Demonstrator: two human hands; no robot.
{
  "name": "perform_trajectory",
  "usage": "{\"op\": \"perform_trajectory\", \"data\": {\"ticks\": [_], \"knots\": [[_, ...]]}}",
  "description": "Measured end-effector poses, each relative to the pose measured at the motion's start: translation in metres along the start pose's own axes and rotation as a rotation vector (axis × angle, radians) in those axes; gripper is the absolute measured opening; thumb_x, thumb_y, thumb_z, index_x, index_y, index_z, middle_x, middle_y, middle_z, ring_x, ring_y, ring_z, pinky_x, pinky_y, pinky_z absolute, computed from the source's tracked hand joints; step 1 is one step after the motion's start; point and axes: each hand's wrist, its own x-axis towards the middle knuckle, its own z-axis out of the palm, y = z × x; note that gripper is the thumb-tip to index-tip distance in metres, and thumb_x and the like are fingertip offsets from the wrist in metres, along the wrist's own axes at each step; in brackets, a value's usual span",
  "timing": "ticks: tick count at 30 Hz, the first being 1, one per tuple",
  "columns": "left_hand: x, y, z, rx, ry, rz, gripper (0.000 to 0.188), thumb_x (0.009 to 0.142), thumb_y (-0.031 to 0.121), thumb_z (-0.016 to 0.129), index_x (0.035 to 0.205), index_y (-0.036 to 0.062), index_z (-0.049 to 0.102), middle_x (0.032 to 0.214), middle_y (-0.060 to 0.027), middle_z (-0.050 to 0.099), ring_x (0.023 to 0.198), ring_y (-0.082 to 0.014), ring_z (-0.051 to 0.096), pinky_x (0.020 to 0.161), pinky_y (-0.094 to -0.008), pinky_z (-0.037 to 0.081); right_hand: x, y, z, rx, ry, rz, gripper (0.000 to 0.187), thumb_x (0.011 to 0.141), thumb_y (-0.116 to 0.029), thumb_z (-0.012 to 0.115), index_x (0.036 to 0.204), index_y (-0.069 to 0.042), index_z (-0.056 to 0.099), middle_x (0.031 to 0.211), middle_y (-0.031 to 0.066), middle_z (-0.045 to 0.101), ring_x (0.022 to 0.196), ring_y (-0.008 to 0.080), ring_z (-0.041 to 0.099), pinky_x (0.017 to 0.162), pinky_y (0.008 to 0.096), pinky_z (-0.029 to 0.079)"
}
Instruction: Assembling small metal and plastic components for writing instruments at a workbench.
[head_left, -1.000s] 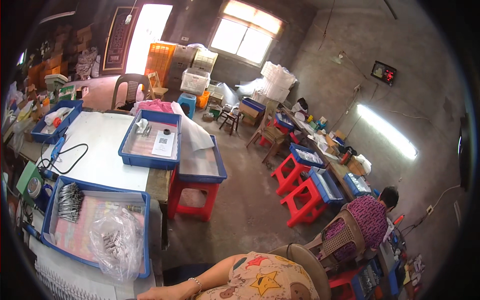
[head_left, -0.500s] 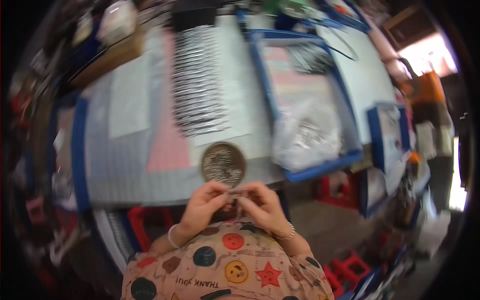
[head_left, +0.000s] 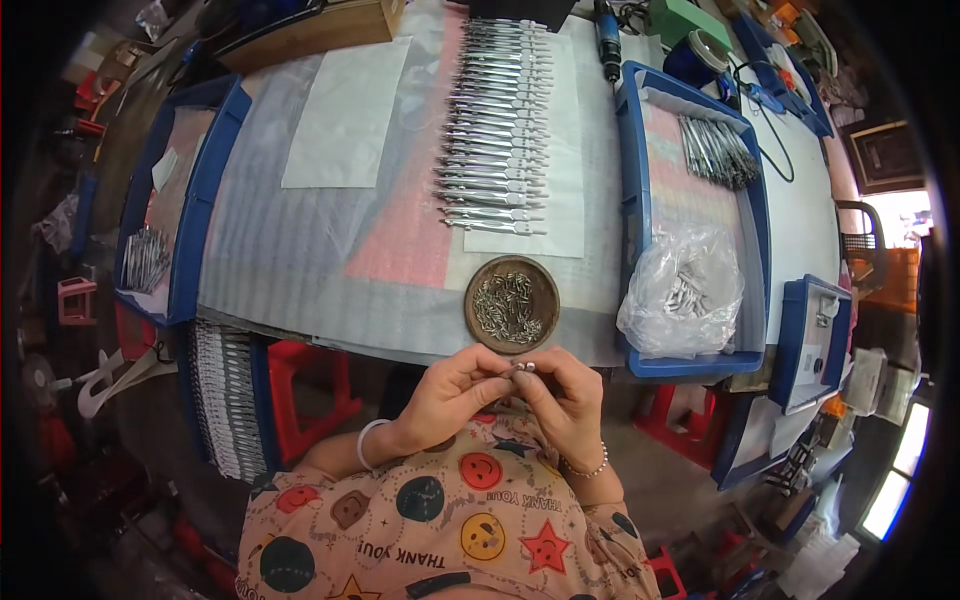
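Just in front of the near table edge, my left hand (head_left: 455, 398) and my right hand (head_left: 566, 402) meet with fingertips closed in a pinch. Between them shows a small shiny metal part (head_left: 524, 367); its exact kind is too small to make out. Right beyond my fingers, a round brown bowl (head_left: 470, 318) stands at the table edge, holding many tiny metal pieces (head_left: 515, 300). Farther off, a long column of slim silver metal tools (head_left: 497, 140) lies side by side, partly on white paper (head_left: 560, 225).
On the right, a blue tray (head_left: 752, 362) holds a clear plastic bag (head_left: 685, 300) of metal parts and a bundle of slim metal pieces (head_left: 718, 152). Another blue tray (head_left: 192, 210) lies left. A blue-handled tool (head_left: 607, 40) rests at the back. Red stools (head_left: 290, 395) stand below the table.
The view has swung, so the table and its things sit farther right, and the picture is sharper. My hands stay together in front of the bowl, fingers still pinched.
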Motion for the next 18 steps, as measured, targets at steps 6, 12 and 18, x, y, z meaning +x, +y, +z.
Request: {"op": "perform_trajectory", "data": {"ticks": [6,12,18], "knots": [[0.002,0.0,0.003,0.093,-0.005,-0.006,0.014,0.094,0.004,0.05,0.105,-0.0043,0.052,0.097,-0.0082,0.064,0.092,-0.0103,0.061,0.08,-0.0222,0.05,-0.01,0.0,0.001,0.095,0.083,0.095,0.01,0.082,0.001,0.065,0.091,0.003,0.061,0.077,0.0034,0.062,0.069,0.0054,0.056,0.061,0.0185,0.044],[-0.001,0.006,0.007,0.219,-0.004,0.031,0.013,0.094,0.004,0.051,0.105,-0.0042,0.051,0.095,-0.009,0.065,0.088,-0.0095,0.061,0.076,-0.0221,0.05,-0.011,0.0,-0.002,0.037,0.058,0.037,0.01,0.081,0.002,0.066,0.089,0.002,0.061,0.077,0.004,0.062,0.067,0.0056,0.055,0.059,0.0181,0.042],[-0.004,0.011,0.007,0.333,-0.016,0.08,0.012,0.093,0.003,0.052,0.103,-0.0035,0.051,0.09,-0.0084,0.066,0.083,-0.0073,0.059,0.072,-0.0212,0.048,-0.007,-0.006,0.0,-0.064,0.02,-0.044,0.011,0.078,0.0,0.068,0.088,0.001,0.063,0.074,0.0068,0.062,0.062,0.0103,0.056,0.056,0.0213,0.043]]}}
